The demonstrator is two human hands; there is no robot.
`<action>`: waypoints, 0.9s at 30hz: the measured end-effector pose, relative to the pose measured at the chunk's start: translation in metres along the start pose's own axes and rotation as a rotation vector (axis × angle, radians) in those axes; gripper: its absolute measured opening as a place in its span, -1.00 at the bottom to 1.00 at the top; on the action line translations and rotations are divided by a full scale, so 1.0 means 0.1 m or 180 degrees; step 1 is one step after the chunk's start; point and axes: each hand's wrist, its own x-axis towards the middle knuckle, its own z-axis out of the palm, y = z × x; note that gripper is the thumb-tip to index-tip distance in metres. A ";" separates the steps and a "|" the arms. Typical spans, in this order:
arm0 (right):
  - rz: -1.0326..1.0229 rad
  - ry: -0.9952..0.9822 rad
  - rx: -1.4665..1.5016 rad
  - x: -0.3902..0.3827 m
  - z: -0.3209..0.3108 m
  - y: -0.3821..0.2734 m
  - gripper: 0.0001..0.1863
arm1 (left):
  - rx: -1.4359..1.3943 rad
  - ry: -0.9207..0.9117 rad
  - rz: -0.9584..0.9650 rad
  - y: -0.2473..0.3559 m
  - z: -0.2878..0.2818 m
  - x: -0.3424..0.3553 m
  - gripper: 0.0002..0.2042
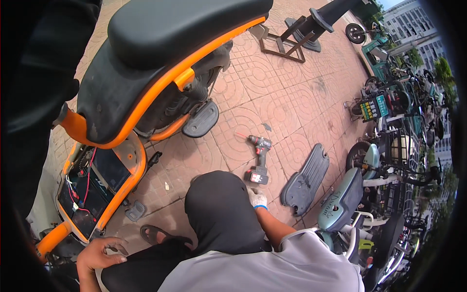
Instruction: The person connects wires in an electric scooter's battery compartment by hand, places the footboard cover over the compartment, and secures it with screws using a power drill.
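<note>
My left hand (104, 254), bare, rests against my left thigh with its fingers apart and nothing in them. It is close to the orange electric scooter (146, 114), whose floor compartment (127, 168) stands uncovered. A red wire (90, 177) and other thin wires lie over dark blocks inside. My right hand (259, 198) wears a white glove with a blue cuff and is low beside my right knee. The knee partly hides its fingers, so their grip does not show. Just beyond it a cordless drill (261, 156) lies on the paving.
A black floor panel (306, 180) lies right of the drill. Parked electric bikes (340, 199) line the right side. A dark cone (318, 22) and a rusty metal frame (287, 47) stand at the back. A large dark shape (44, 87) fills the left edge.
</note>
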 end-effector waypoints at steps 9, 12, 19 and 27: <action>0.2287 0.1802 0.0619 0.55 -1.02 1.33 -0.35 | 0.0582 -0.0013 0.0685 0.59 0.62 1.19 -0.45; 0.2389 0.1509 0.2623 0.61 -0.64 1.45 -0.13 | 0.1127 0.0356 0.0463 0.33 0.63 1.08 -0.46; 0.2070 0.1465 0.3936 1.31 -0.82 2.39 -0.17 | 0.2136 0.0532 0.0063 0.12 0.58 1.15 -0.43; 0.1320 0.1086 0.5344 1.17 -1.04 2.35 -0.32 | 0.2329 0.0720 -0.0087 -0.04 0.60 1.27 -0.47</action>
